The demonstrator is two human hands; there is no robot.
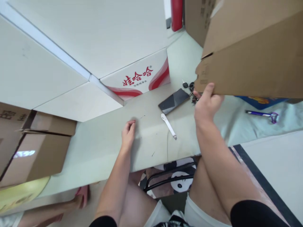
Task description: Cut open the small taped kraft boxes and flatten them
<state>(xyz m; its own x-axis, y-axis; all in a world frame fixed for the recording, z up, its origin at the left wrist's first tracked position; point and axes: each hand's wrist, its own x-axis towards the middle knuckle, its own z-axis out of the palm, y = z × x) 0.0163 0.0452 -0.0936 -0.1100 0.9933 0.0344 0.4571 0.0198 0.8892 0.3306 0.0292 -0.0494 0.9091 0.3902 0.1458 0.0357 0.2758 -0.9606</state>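
My right hand (pixel 208 102) grips the lower edge of a large brown cardboard box (pixel 246 63), thumb on the near face and fingers mostly hidden behind it. The box is tilted at the upper right. My left hand (pixel 128 134) rests on the pale green tabletop (pixel 146 135), its fingers curled in and nothing visible in them. Between the hands lies a white utility knife (pixel 169 126), a bit of blade showing at its near end. Just beyond it are a black phone (pixel 174 101) and a bunch of keys (pixel 192 86), partly covered by the right hand.
A white carton with red lettering (pixel 142 77) and white panels (pixel 59 94) line the back. Brown boxes (pixel 44 145) stand at the left. A purple pen (pixel 260 113) lies at the right, near a blue packet (pixel 262 102). Another person's leg (pixel 54 209) shows lower left.
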